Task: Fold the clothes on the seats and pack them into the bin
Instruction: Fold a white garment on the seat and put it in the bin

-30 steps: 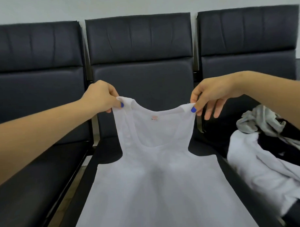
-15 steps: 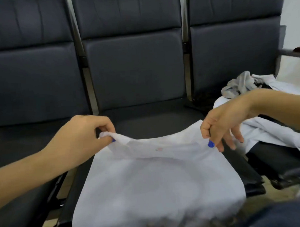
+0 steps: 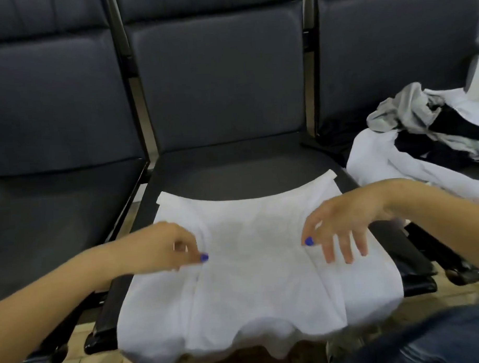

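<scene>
1. White cloth, a sleeveless top point(image 3: 252, 276), lies spread flat on the middle seat point(image 3: 232, 168) of a row of dark padded seats; its two straps point toward the backrest and its lower edge hangs over the front edge of the seat.
2. At the left side of the top is the left hand point(image 3: 164, 246). Its fingers point(image 3: 200, 257) are curled together with the thumb at the cloth near the left armhole; it looks like a pinch on the fabric, but the picture is too blurred to tell this surely.
3. Over the right side of the top is the right hand point(image 3: 343, 221), with its fingers point(image 3: 327, 249) spread apart, relaxed and pointing down. They hold nothing; I cannot tell if the fingertips touch the cloth or hang just above it.
4. The middle part of the top lies between the two hands, and the straps are beyond the fingers, on the far side.
5. On the right seat point(image 3: 392, 67) rests a loose pile of clothes point(image 3: 421, 142) in white, grey and black, apart from the top.
6. Blue denim point(image 3: 428, 337) of the person's leg shows at the lower right corner.
</scene>
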{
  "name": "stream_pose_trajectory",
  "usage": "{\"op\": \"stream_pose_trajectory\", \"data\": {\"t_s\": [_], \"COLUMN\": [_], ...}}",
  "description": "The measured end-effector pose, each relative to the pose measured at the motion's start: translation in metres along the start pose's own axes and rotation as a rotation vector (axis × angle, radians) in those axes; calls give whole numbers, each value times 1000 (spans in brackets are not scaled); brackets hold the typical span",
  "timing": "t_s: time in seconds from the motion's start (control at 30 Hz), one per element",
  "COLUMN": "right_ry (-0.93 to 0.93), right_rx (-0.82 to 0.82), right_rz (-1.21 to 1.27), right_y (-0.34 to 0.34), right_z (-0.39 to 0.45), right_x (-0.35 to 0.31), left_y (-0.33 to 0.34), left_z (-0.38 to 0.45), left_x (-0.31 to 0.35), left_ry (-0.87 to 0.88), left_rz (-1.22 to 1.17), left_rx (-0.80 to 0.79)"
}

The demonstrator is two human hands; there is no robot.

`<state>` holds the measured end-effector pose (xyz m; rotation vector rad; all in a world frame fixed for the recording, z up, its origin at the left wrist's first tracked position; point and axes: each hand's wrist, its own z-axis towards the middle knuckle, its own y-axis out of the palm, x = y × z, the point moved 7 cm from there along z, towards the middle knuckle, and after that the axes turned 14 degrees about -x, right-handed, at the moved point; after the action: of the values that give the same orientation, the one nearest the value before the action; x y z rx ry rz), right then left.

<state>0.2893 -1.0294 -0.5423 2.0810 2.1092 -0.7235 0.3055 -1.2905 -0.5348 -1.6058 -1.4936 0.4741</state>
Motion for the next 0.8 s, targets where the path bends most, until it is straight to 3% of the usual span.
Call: {"op": "stream_pose_trajectory", "data": {"t_s": [0.07, 0.13, 0.2, 0.3, 0.43, 0.53, 0.67, 0.8], "right_ry": [-12, 38, 133, 216, 350, 386, 421, 445], "right_rx": [193, 440, 615, 731, 766, 868, 839, 660], "right_rz": [34, -40, -201, -361, -454, -411, -308, -139], "right_y": [-32, -66, -91, -101, -113, -132, -141, -136], "right_z": [12, 23, 39, 57, 59, 43, 30, 29], "right_x": [-1, -2, 6, 23, 44, 51, 64, 70], "left_y": [-26, -41, -44, -39, -36, -44, -59, -59], "left_z": [30, 53, 69, 87, 102, 100, 94, 92], "left_x": [-23, -43, -54, -57, -69, -90, -106, -124], "left_ry": [-58, -127, -172, -210, -297, -367, -411, -537], "left_rz": [-66, -110, -69, 131, 324, 320, 192, -82], "left_rx": [284, 466, 535, 517, 399, 441, 529, 369]}}
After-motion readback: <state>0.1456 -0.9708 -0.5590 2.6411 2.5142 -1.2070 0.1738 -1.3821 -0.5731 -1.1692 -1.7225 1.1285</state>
